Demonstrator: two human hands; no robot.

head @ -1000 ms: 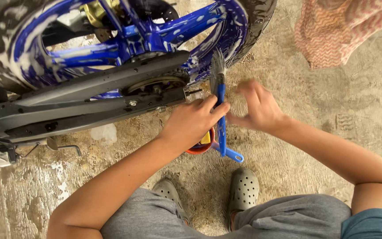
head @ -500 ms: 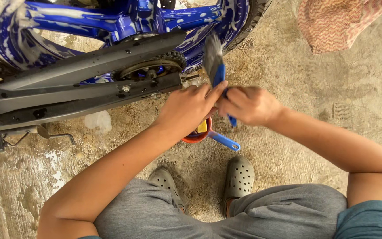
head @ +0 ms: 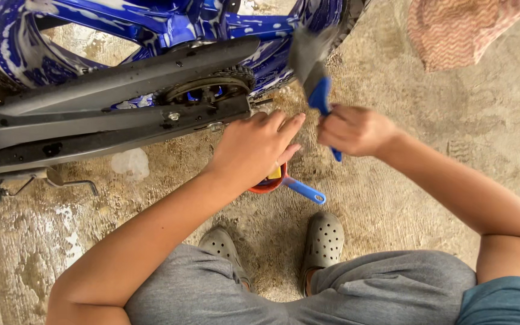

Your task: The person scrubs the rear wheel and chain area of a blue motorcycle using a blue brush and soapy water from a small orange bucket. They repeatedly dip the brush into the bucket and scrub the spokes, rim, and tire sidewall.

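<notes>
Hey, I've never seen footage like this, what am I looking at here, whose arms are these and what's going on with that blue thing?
This is one picture from a camera worn on a person's head, looking down, so the two bare arms are the wearer's own. The person squats on a wet concrete floor; you see grey trousers and two grey clogs at the bottom.

The blue thing is a motorcycle wheel, streaked with soap foam, with the dark chain cover and the toothed sprocket in front of it.

The right hand holds a blue-handled brush, bristles raised toward the wheel. The left hand reaches toward the chain cover's lower edge; whether it touches it is unclear. Under it sits a small red dipper with a blue handle. A reddish cloth shows at top right.
</notes>
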